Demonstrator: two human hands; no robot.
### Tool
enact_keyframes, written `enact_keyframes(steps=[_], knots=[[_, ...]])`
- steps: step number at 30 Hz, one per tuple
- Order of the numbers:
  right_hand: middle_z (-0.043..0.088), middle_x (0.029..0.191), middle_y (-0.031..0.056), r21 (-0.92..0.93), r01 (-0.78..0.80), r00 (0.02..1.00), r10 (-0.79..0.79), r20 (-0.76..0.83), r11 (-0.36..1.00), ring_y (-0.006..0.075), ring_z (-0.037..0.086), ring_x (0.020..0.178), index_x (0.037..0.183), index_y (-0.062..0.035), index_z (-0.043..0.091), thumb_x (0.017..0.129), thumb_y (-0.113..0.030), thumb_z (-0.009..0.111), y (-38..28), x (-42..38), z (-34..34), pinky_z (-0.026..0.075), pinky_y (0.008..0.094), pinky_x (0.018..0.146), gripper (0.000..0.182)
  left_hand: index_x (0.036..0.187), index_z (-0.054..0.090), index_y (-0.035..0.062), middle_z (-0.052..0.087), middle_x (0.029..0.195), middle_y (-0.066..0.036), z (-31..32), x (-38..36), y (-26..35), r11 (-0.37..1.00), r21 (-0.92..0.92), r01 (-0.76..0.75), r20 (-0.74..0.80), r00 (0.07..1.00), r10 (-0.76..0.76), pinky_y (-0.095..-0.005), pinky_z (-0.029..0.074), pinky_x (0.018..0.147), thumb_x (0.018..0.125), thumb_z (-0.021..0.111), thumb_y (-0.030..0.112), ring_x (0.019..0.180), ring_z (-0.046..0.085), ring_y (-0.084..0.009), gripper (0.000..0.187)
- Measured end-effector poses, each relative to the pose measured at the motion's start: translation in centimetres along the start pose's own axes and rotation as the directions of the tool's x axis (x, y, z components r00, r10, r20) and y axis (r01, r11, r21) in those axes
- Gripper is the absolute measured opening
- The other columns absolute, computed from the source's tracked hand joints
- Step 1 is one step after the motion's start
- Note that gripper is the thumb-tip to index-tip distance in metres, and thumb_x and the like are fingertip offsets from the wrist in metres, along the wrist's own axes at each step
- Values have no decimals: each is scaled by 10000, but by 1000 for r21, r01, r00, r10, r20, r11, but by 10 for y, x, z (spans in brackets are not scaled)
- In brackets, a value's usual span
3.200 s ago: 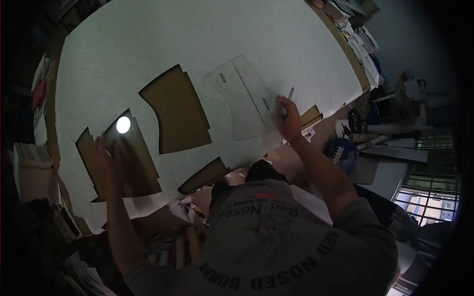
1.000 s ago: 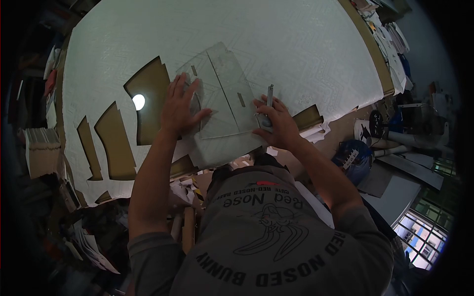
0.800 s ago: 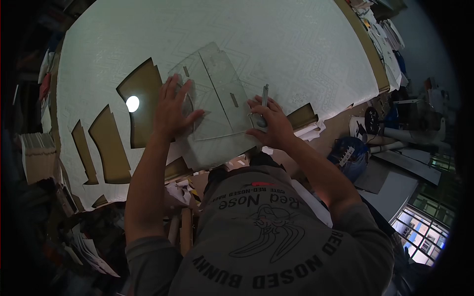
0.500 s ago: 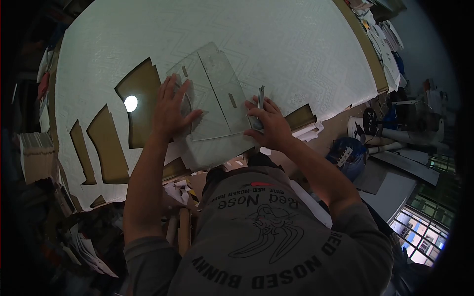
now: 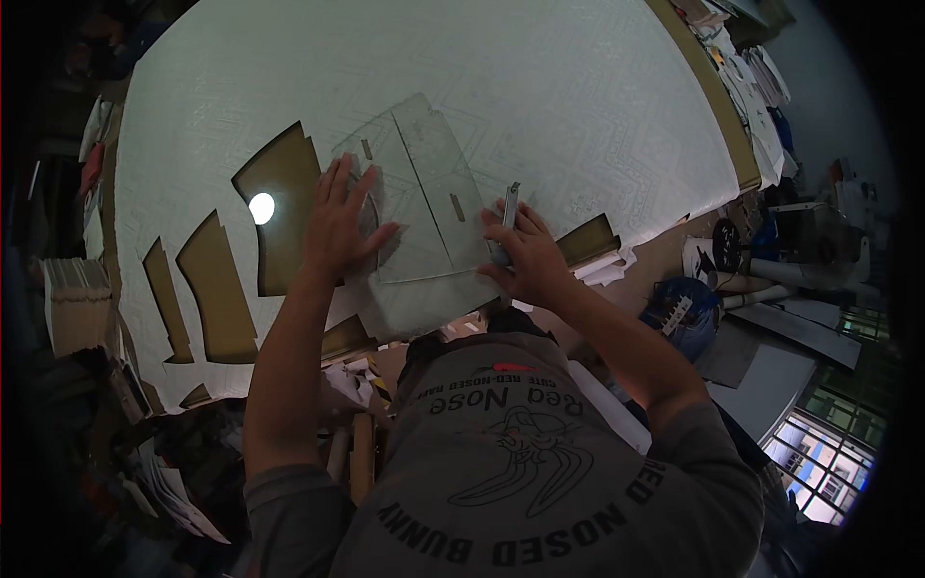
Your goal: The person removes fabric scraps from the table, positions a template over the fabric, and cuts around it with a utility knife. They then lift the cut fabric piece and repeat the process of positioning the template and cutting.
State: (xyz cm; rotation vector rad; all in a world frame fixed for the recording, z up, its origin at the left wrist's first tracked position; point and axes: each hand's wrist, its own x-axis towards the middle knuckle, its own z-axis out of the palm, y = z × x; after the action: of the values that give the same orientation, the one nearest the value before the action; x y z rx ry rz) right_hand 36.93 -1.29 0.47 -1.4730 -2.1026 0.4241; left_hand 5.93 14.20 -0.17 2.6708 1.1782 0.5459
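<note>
A clear template (image 5: 429, 183) with a long dark line and two small slots lies on white patterned fabric (image 5: 540, 87). My left hand (image 5: 340, 223) rests flat with fingers spread on the template's left edge. At its right edge, my right hand (image 5: 527, 252) has its fingers wrapped round a metal cutter (image 5: 510, 207), whose tip points away from me. Brown board shows through cut-out openings (image 5: 289, 217) in the fabric left of my left hand. Another opening (image 5: 590, 239) lies right of my right hand.
Stacked pieces (image 5: 77, 306) stand at the table's left side. Papers (image 5: 742, 82) lie along the far right edge. Right of the table are a blue bundle (image 5: 682, 313), rolls and a fan (image 5: 727, 243). White scraps (image 5: 607, 270) hang at the near edge.
The whole view has shifted slightly, so the table appears a little lower. Both hands keep nearly the same places on the template.
</note>
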Motion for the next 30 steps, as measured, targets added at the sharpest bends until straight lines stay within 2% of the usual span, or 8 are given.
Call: enact_keyframes(steps=[5,15,18,20,30], knots=[[619,1478,140,15,11,1000,-11,-7,1000,406,468,1466,1187,-116,540,813,-293,873,2,-1,1,315,574,1228,531,1553,505,158,326,1665,-226,-2,1,1,1000,10,13,38,999,-13,-546,263,1252,852,771,546,1532,306,-432,845],[605,1489,119,9,-6,1000,6,-7,1000,386,468,1461,1200,-117,553,812,-316,861,2,-1,1,320,555,1225,533,1553,502,159,343,1648,-242,0,4,0,1000,11,-3,30,1000,2,-554,271,1241,850,772,545,1528,311,-437,846],[607,1485,114,1,-15,1000,15,9,1000,384,471,1457,1206,-118,551,806,-304,867,0,1,0,318,553,1226,543,1539,512,138,349,1635,-258,0,4,-4,996,86,-38,39,999,35,-557,276,1238,847,776,543,1522,317,-445,845],[608,1484,113,25,-7,1000,7,-11,1000,383,472,1456,1207,-117,549,804,-300,869,3,0,1,317,552,1227,547,1522,526,114,353,1626,-267,3,5,-4,999,19,-44,5,999,44,-562,278,1236,838,784,557,1515,323,-453,854],[626,1474,109,44,-9,998,11,-55,999,383,485,1454,1205,-114,535,769,-267,906,2,0,2,337,549,1213,593,1525,518,112,340,1628,-264,-1,5,0,1000,0,-8,18,1000,8,-566,281,1237,808,812,574,1519,307,-459,902]])
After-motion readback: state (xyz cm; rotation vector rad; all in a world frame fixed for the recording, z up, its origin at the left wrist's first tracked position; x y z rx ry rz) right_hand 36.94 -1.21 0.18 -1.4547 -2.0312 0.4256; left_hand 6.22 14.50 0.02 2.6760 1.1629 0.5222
